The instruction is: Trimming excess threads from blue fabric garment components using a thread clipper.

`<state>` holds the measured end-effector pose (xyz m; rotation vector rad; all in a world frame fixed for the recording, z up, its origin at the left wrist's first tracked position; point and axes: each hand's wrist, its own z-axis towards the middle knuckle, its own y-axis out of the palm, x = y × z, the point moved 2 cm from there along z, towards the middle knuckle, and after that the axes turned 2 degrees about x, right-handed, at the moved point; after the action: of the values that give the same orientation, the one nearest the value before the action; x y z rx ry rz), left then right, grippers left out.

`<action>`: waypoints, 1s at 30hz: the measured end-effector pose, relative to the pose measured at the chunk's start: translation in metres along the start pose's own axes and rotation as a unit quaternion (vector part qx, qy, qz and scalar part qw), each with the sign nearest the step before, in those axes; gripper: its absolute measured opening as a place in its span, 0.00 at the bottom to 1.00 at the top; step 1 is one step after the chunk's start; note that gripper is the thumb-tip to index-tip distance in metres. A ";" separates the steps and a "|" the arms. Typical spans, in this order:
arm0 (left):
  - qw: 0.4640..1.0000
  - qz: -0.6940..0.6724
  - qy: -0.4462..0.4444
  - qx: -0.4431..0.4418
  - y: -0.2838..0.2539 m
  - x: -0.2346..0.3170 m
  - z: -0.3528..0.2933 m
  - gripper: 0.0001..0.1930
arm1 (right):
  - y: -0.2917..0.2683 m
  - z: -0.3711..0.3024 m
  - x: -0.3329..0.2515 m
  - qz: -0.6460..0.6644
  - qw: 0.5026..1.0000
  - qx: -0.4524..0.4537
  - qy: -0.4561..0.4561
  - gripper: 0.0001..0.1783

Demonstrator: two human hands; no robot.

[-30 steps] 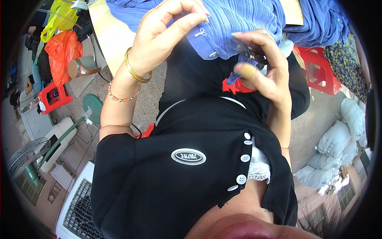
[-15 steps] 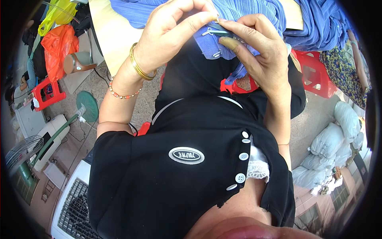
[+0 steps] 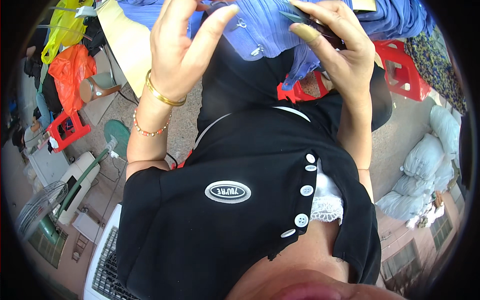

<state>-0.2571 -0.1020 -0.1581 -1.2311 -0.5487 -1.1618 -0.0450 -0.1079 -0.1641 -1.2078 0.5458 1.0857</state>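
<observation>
Pinches dk snips [image 3: 291, 16] in R hand [image 3: 347, 55], upper R-of-ctr | extends L hand [image 3: 175, 55], upper L-of-ctr: thumb spread, fingertips cropped, pinch can't tell | now parted vs 0.5 s ago; clears blades off upper metal clip [image 3: 241, 23] | leaves blue garment [image 3: 272, 30] upper ctr

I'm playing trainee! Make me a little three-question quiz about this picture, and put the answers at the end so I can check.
1. Pick one: what does the right hand hold?
a) a spoon
b) dark pointed snips
c) a paper cup

2. True or false: the gold bangle sits closer to the left hand than the beaded bracelet does.

3. Fill in the blank: the ribbed cloth beyond the person's lap is ____ in colour.

Key:
1. b
2. True
3. blue
</observation>
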 end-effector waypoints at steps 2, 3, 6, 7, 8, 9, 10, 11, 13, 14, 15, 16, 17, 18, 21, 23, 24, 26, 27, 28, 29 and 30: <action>0.970 0.145 0.193 0.012 0.001 -0.014 -0.003 0.06 | -0.005 -0.008 0.026 -0.018 0.993 0.005 -0.116 0.19; 0.969 0.158 0.191 0.007 0.002 -0.015 -0.007 0.07 | -0.005 -0.014 0.028 -0.019 0.994 -0.002 -0.106 0.19; 0.957 0.220 0.190 0.001 0.011 -0.004 -0.016 0.11 | -0.005 -0.030 0.035 -0.003 0.998 -0.008 -0.059 0.20; 0.946 0.263 0.190 -0.002 0.017 0.004 -0.017 0.14 | -0.004 -0.033 0.037 0.011 0.999 -0.006 -0.051 0.20; 0.942 0.280 0.184 0.005 0.022 0.007 -0.018 0.17 | -0.002 -0.035 0.039 0.017 0.999 0.011 -0.045 0.19; 0.937 0.290 0.192 0.017 0.024 0.003 -0.021 0.17 | -0.003 -0.037 0.038 0.018 0.999 0.013 -0.047 0.19; 0.932 0.300 0.200 0.030 0.027 -0.005 -0.025 0.16 | -0.004 -0.039 0.036 0.027 0.999 0.016 -0.038 0.20; 0.933 0.291 0.204 0.051 0.030 -0.011 -0.028 0.12 | -0.004 -0.040 0.035 0.035 0.999 0.019 -0.029 0.20; 0.932 0.296 0.204 0.050 0.032 -0.006 -0.030 0.12 | -0.004 -0.042 0.036 0.043 0.998 0.022 -0.033 0.21; 0.932 0.299 0.201 0.048 0.032 -0.005 -0.032 0.12 | -0.004 -0.043 0.037 0.051 0.998 0.022 -0.037 0.21; 0.931 0.301 0.201 0.048 0.032 -0.005 -0.033 0.12 | -0.004 -0.043 0.037 0.053 0.998 0.021 -0.038 0.21; 0.940 0.281 0.190 0.044 0.031 -0.006 -0.033 0.10 | -0.003 -0.043 0.036 0.047 0.997 0.021 -0.053 0.21; 0.948 0.261 0.179 0.040 0.030 -0.008 -0.034 0.09 | -0.003 -0.043 0.035 0.041 0.997 0.021 -0.068 0.21; 0.947 0.263 0.178 0.040 0.030 -0.011 -0.035 0.09 | -0.002 -0.043 0.034 0.043 0.997 0.020 -0.069 0.21; 0.972 0.176 0.142 0.059 0.027 -0.012 -0.036 0.06 | 0.003 -0.043 0.030 0.046 0.996 0.008 -0.078 0.20; 0.981 0.142 0.116 0.057 0.026 -0.012 -0.037 0.06 | 0.007 -0.043 0.027 0.012 0.995 -0.018 -0.101 0.21; 0.988 0.108 0.090 0.056 0.025 -0.012 -0.038 0.05 | 0.009 -0.042 0.026 -0.009 0.994 -0.024 -0.107 0.21; 0.993 0.074 0.077 0.055 0.024 -0.015 -0.037 0.05 | 0.011 -0.041 0.022 -0.030 0.993 -0.025 -0.110 0.21; 0.994 0.060 0.071 0.051 0.023 -0.016 -0.037 0.05 | 0.012 -0.040 0.020 -0.051 0.992 -0.026 -0.112 0.21; 0.996 0.046 0.065 0.047 0.022 -0.017 -0.036 0.05 | 0.012 -0.039 0.019 -0.051 0.992 -0.027 -0.113 0.21; 0.996 0.046 0.065 0.047 0.021 -0.019 -0.036 0.05 | 0.012 -0.038 0.017 -0.066 0.991 -0.026 -0.116 0.20; 0.996 0.042 0.068 0.045 0.021 -0.020 -0.035 0.05 | 0.012 -0.037 0.016 -0.081 0.989 -0.026 -0.120 0.20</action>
<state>-0.2543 -0.1287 -0.1951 -1.0792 -0.4402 -1.1284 -0.0419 -0.1368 -0.1950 -1.1262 0.2310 1.0935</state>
